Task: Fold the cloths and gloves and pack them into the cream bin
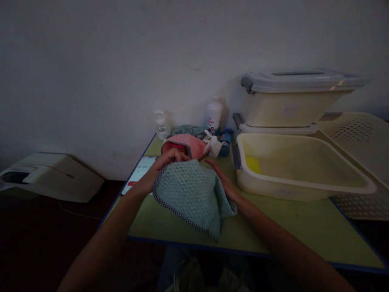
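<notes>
A light blue-green cleaning cloth (188,192) with a checked dark-and-white border hangs between my hands over the near part of the table. My left hand (162,166) grips it at the upper left corner, fingers bent over the top edge. At its right side, my right hand (223,178) has hold of the cloth, partly covered by a fold. Whether anything lies inside or behind the cloth is hidden. Just beyond my fingers rests a pink cloth (188,142) with a red inner side and a similar checked border.
On the green table (291,227) stand an open cream tub (282,192) holding a yellow item (253,164), and a lidded box (279,107). Along the wall are a white bottle (214,113), a pump bottle (162,126) and a blue bottle (225,144). A phone (141,170) lies left.
</notes>
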{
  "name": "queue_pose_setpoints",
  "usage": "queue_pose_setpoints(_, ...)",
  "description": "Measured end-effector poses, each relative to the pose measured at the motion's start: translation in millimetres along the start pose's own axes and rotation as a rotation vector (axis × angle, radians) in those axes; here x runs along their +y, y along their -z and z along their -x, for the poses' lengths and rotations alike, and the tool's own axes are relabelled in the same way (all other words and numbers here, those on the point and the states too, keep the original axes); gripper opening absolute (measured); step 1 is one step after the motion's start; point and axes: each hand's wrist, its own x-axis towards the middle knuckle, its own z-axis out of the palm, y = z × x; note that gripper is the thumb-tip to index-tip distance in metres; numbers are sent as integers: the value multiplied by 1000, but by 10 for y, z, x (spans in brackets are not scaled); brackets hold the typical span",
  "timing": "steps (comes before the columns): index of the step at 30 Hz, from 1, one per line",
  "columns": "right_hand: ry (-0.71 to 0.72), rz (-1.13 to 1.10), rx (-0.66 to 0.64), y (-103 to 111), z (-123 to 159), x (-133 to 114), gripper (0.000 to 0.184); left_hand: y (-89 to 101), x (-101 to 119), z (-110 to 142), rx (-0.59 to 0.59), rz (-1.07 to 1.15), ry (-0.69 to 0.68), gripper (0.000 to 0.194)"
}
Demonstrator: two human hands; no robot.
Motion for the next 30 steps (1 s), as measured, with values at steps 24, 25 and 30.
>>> queue_pose_setpoints(24,573,870,138,185,1003,-364,10,-24,-729,13,-109,-659,37,5)
queue_pose_setpoints(25,615,952,51,147,1070,-384,10,-2,-704,40,-95,-664,42,5)
queue_pose_setpoints(30,520,1184,-297,29,1224,-289,43,93,-660,225,-54,-686,91,19)
